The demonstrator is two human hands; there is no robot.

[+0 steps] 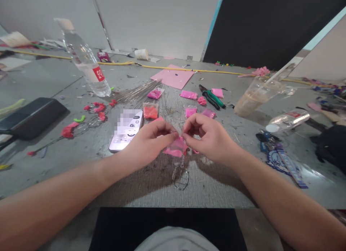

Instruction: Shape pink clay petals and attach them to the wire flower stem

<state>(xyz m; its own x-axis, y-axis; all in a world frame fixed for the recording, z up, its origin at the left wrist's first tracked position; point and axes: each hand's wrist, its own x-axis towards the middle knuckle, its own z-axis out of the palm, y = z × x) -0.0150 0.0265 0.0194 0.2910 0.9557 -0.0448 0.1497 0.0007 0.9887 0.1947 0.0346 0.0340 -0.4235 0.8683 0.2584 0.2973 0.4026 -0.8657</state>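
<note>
Over the near middle of the table, my left hand [156, 137] pinches the top edge of a small clear plastic bag [177, 147] with something pink in it. My right hand [207, 135] is also closed, thumb and finger meeting at the same edge. Just below the bag lies a wire frame [180, 178] bent into rounded loops; its upper end is partly hidden. Beyond my hands are small bags of pink [190, 111] and orange-red [150, 111] soft material. A phone [125, 132] with a lit screen lies beside my left wrist.
Green-handled pliers [213, 98] and a bundle of thin wires [139, 91] lie farther back. A water bottle [88, 63] stands left, a cup with a brown drink [251, 96] right. Wire pieces with red lumps [98, 108], a black box [32, 117] and a keychain [282, 161] flank my arms.
</note>
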